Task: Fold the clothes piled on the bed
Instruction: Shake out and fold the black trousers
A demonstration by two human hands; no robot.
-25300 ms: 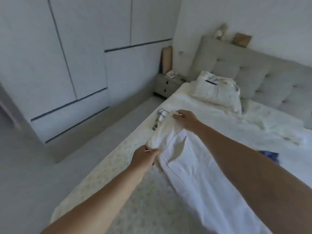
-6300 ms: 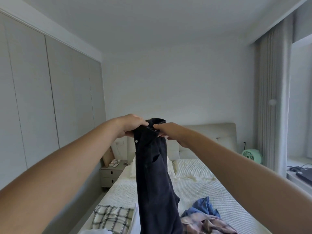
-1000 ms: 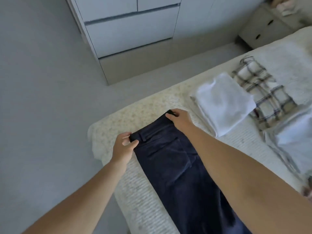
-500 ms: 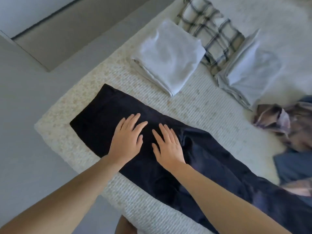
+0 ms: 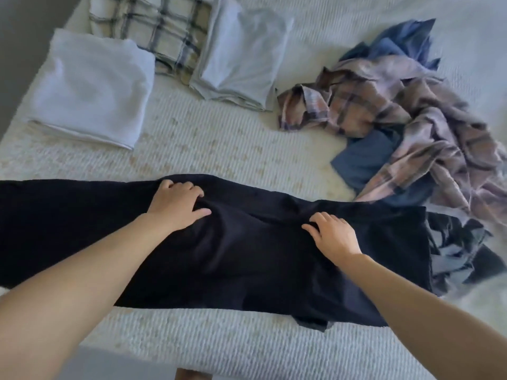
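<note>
Dark navy trousers point(image 5: 247, 256) lie flat across the near part of the bed point(image 5: 219, 144), stretching from the left edge of the view to the right. My left hand point(image 5: 175, 204) lies on their far edge, fingers curled over the fabric. My right hand point(image 5: 332, 234) is further right on the trousers, its bent fingers bunching a fold. The cloth wrinkles between the two hands. An unfolded pile lies at the right: a pink plaid shirt point(image 5: 411, 113), a blue garment point(image 5: 365, 160) and a dark patterned piece point(image 5: 461, 250).
Three folded items sit at the far left of the bed: a white one point(image 5: 90, 89), a checked one point(image 5: 153, 31) and a pale grey one point(image 5: 241, 50). The bed's left edge drops to grey floor point(image 5: 16, 37). The near edge runs along the bottom.
Half a second ago both hands lay flat side by side on the trousers. They have moved apart along the fabric, and their fingers now curl into it. The view has swung right.
</note>
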